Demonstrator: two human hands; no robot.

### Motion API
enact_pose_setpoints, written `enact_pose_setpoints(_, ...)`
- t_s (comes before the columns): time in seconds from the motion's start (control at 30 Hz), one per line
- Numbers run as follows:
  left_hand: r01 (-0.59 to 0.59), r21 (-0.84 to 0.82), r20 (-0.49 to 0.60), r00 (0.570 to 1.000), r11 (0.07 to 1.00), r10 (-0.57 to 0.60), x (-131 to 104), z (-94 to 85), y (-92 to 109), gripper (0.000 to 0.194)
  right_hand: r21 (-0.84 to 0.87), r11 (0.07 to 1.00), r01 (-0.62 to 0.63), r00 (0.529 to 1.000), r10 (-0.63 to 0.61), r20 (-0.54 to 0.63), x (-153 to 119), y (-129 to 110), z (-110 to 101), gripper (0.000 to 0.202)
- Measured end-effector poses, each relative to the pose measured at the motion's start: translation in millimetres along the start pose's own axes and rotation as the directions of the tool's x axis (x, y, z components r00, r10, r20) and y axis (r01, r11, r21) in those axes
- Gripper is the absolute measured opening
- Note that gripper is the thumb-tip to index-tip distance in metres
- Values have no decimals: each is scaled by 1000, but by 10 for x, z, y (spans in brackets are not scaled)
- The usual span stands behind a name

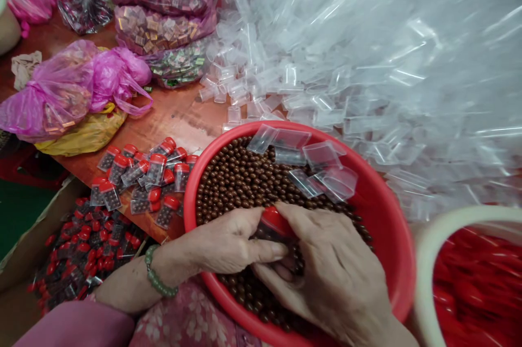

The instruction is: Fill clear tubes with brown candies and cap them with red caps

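Orange table (185,110) carries it all, biggest first. Heap of clear boxes (359,80) takes its far right side; much of it is blurred. Red basin (191,194) sits right under my hands, work stays inside its rim so anything that drops lands back in it. Carton (24,292) below the table's left edge. White tub (426,260) just beside the basin's right rim, red pieces in it, too blurred to make out. Pink bags (67,80) toward the table's far left corner, out of the way.

Right hand (338,265): curled round the capped box (267,234), fingers at its right side and under it. Left hand (232,238): narrow, pinching the same box from its left, thumb across the front. Filled boxes (157,167) lie loose near the table's left edge, more in the carton.

Capped box is over the basin's near half, mostly hidden by my fingers. Red cap (275,220) is up top; can't tell if it's fully seated. My take: support the base, press the cap straight and evenly, don't squeeze the thin walls, check no ball is trapped under the lip. Brown balls (240,184) fill the basin below.
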State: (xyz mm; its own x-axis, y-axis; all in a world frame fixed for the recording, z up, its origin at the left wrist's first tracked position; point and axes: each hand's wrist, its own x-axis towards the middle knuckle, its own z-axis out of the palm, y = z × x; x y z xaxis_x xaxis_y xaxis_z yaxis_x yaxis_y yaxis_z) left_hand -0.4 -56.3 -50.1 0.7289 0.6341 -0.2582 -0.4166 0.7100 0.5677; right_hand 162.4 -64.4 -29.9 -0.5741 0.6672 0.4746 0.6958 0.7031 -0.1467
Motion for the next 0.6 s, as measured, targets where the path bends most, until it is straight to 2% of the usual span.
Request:
enact_pose_setpoints(0.13,37,-13,36,999,999,-37,-10,9,-15,42,38,998,-53,997,51,57,-65,-25,-71,60)
enact_pose_setpoints(0.2,40,-33,0,999,999,-40,-3,24,-14,45,41,995,-89,995,87,51,-89,-33,-86,63)
enact_pose_setpoints(0.3,85,-69,-78,993,994,-91,34,67,-32,54,43,995,-92,996,93,-16,-106,-23,-81,67)
enact_pose_setpoints(0.4,142,-84,-194,969,986,-156,94,131,-75,67,18,999,-26,999,27,-47,-106,1,-54,70)
enact_pose_setpoints(0.53,77,-73,-386,917,994,-99,159,260,-110,55,-23,1000,17,998,-19,-58,-106,14,-9,70)
enact_pose_setpoints(0.6,84,-80,-448,887,993,-111,177,339,-101,48,-52,999,14,998,-18,-65,-116,10,-1,67)
